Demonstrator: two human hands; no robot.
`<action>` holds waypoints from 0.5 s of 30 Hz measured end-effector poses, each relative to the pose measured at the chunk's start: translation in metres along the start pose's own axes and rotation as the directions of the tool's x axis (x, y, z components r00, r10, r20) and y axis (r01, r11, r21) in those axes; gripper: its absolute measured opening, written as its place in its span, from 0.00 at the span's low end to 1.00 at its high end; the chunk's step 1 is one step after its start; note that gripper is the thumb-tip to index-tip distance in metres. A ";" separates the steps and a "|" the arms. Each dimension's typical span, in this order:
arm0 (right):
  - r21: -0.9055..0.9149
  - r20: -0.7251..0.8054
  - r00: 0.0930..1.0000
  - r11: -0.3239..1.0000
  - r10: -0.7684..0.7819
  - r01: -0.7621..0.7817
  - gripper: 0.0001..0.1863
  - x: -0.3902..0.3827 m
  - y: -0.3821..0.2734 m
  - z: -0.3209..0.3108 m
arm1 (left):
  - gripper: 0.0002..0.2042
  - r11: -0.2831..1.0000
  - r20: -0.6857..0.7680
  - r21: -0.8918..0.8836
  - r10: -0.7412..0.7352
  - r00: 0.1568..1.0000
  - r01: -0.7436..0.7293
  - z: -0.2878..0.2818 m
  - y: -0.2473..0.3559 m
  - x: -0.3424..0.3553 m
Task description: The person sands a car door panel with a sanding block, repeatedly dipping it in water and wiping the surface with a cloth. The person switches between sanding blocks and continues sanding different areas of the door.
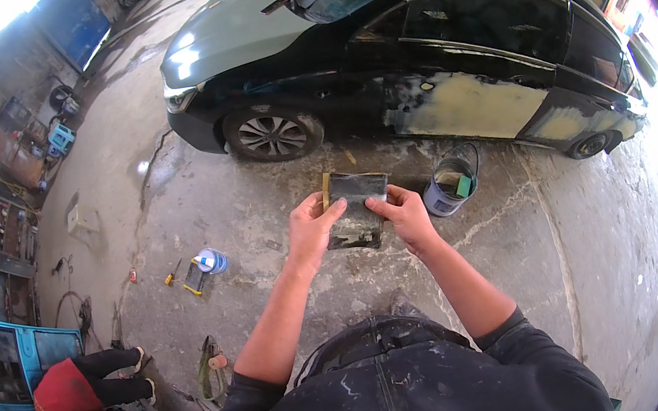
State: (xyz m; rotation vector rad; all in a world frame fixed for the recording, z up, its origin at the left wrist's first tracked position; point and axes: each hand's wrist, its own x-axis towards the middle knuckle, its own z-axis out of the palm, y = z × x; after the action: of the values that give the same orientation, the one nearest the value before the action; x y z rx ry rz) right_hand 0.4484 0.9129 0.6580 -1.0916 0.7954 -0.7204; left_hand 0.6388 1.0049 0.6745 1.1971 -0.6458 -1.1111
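My left hand [312, 229] and my right hand [402, 214] hold a dark sheet of sandpaper [358, 188] between them, in front of my body. The thumbs lie on its face and the other fingers curl behind the side edges. A tan strip shows along the sheet's left and top edges. Its lower part hangs down between my wrists, with a ragged, darker bottom edge. To the right of my right hand stands a bucket [441, 205] with a raised handle and a green block [463, 186] inside.
A black car [355, 92] with pale filler [470, 104] on its doors stands ahead. At left on the floor are a blue-white can [213, 260], a yellow-handled tool [170, 278] and a pale stool [82, 218]. A person in red [70, 395] bends beside blue vehicle doors [9, 351].
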 end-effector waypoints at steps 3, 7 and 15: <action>0.036 -0.009 1.000 0.999 -0.025 0.025 0.18 0.000 0.001 0.003 | 0.13 1.000 0.017 0.022 0.006 1.000 -0.006 0.000 0.001 -0.002; 0.064 -0.023 0.999 0.997 -0.044 0.046 0.18 -0.003 0.003 0.005 | 0.11 1.000 0.013 0.029 0.002 1.000 -0.002 0.000 0.002 -0.005; 0.052 -0.045 0.995 0.995 -0.086 0.088 0.18 -0.007 0.002 0.008 | 0.08 1.000 0.004 0.023 0.004 1.000 -0.004 0.005 0.008 -0.013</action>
State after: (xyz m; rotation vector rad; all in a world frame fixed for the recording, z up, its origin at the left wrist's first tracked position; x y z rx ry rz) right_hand 0.4520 0.9231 0.6594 -1.0705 0.7644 -0.8366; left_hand 0.6326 1.0143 0.6858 1.2126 -0.6655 -1.1060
